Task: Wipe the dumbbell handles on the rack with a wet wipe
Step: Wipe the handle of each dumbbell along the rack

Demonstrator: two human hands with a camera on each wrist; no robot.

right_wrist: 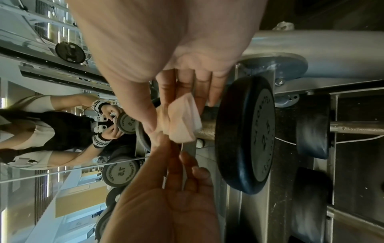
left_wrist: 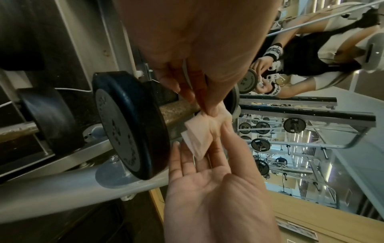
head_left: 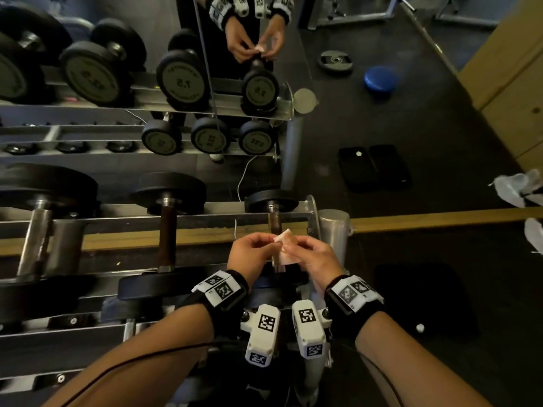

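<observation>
Both hands hold one folded white wet wipe [head_left: 286,257] [left_wrist: 197,136] [right_wrist: 182,121] just above the rough brown handle [head_left: 274,224] [left_wrist: 176,108] [right_wrist: 207,129] of the rightmost dumbbell on the rack's top rail [head_left: 205,218]. My left hand [head_left: 273,242] [left_wrist: 209,111] [right_wrist: 166,143] pinches the wipe's edge with thumb and forefinger. My right hand [head_left: 289,248] [left_wrist: 220,131] [right_wrist: 164,125] grips it between the thumb and the straight fingers behind it. The wipe hides the middle of the handle in the head view.
Two bigger dumbbells [head_left: 167,230] [head_left: 38,239] lie to the left on the same rail. The rack's silver end post [head_left: 335,230] stands right of my hands. A mirror behind shows the rack, my hands, a blue disc [head_left: 380,79] and a weight plate [head_left: 335,60].
</observation>
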